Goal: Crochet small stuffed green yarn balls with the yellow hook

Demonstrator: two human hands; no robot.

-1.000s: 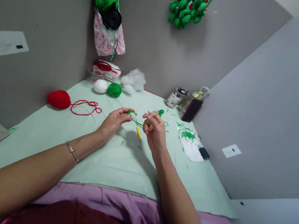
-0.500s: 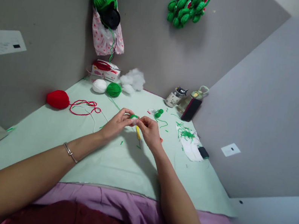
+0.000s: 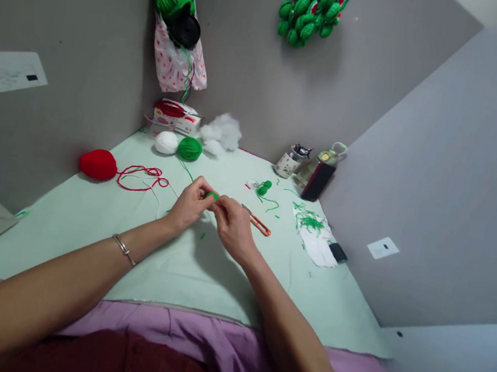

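A small green crocheted piece (image 3: 213,195) shows between my hands, above the middle of the table. My left hand (image 3: 190,207) is closed on its left side, thumb and fingers pinching it. From the right, my right hand (image 3: 233,225) presses its bent fingers against the same piece, and most of it is covered by the fingers. Green yarn (image 3: 187,169) runs from a green yarn ball (image 3: 189,149) toward my left hand. Just beyond my right hand lies an orange-handled snips or cutter (image 3: 261,225).
On the left are a red yarn ball (image 3: 98,165) with loose strands and a white yarn ball (image 3: 166,143). White stuffing (image 3: 221,134) sits at the back. A pen cup (image 3: 289,163), a phone (image 3: 318,182) and green scraps on tissue (image 3: 318,248) are on the right.
Both hands have shifted slightly left with the green piece, and its white stuffing is now hidden. The orange tool has come into view; the yellow-handled hook is now covered.
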